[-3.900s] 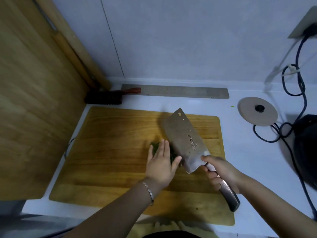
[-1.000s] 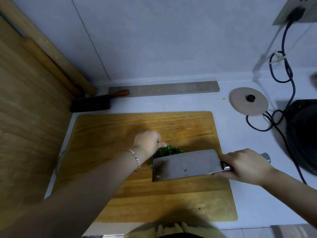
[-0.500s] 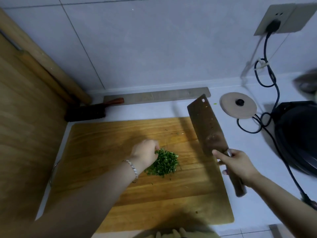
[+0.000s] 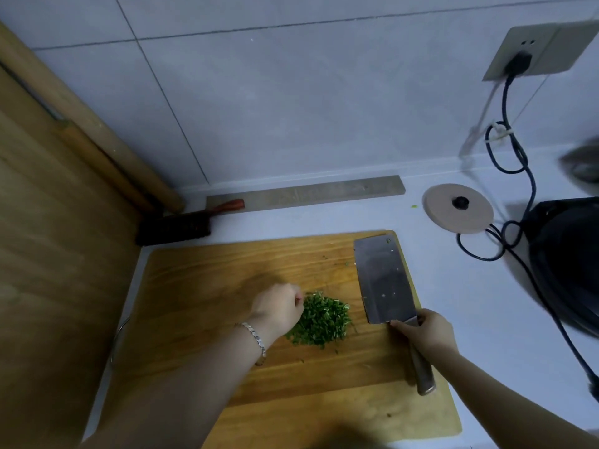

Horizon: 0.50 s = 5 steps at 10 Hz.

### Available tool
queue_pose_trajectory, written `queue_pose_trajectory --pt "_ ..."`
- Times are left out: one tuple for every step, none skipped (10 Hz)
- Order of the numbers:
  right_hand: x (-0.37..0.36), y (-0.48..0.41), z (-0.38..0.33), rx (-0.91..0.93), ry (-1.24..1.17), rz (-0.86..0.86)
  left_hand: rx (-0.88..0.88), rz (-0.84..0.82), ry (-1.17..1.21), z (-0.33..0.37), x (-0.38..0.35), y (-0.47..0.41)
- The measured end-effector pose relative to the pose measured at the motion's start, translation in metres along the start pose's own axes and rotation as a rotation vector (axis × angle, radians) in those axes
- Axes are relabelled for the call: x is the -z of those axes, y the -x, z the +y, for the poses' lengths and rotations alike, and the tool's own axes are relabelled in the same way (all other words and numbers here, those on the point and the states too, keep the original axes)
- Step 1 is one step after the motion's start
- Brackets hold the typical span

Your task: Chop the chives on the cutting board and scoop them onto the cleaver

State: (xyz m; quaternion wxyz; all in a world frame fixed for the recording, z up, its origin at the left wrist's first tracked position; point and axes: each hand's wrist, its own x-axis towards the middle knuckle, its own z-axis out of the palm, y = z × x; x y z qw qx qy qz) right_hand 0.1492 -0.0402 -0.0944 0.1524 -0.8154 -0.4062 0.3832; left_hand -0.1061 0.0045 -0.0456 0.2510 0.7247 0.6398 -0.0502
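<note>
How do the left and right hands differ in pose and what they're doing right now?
The left hand is a closed fist against the chopped chives; the right hand grips the cleaver handle. The left holds nothing visible; the right holds the tool. Both are over the cutting board.

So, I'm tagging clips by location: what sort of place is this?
Most likely a home kitchen counter: a wooden cutting board with chopped green chives, a steel cleaver, and a tiled wall.

Left hand (image 4: 278, 308) hides chive pile's (image 4: 321, 320) left edge; fingers curled under, unseen.
</note>
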Motion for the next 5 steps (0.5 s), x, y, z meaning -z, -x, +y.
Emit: queue_pose_trajectory --pt "-0.006 0.004 -0.003 -0.035 0.104 0.074 -0.006 0.013 -0.010 -0.003 0.003 -0.002" --pt "-0.009 0.007 -0.008 -0.024 0.402 0.126 -0.026 0.008 -0.019 -0.002 0.008 -0.005" --pt "-0.009 0.010 -0.013 -0.038 0.512 0.109 -0.075 0.000 -0.033 0.002 0.012 -0.007" --pt "-0.011 0.007 -0.021 -0.001 0.650 0.155 -0.104 -0.001 -0.085 0.008 0.018 -0.007" --pt "-0.002 0.006 -0.045 0.081 0.613 0.097 -0.106 0.016 -0.079 0.015 0.026 -0.004"
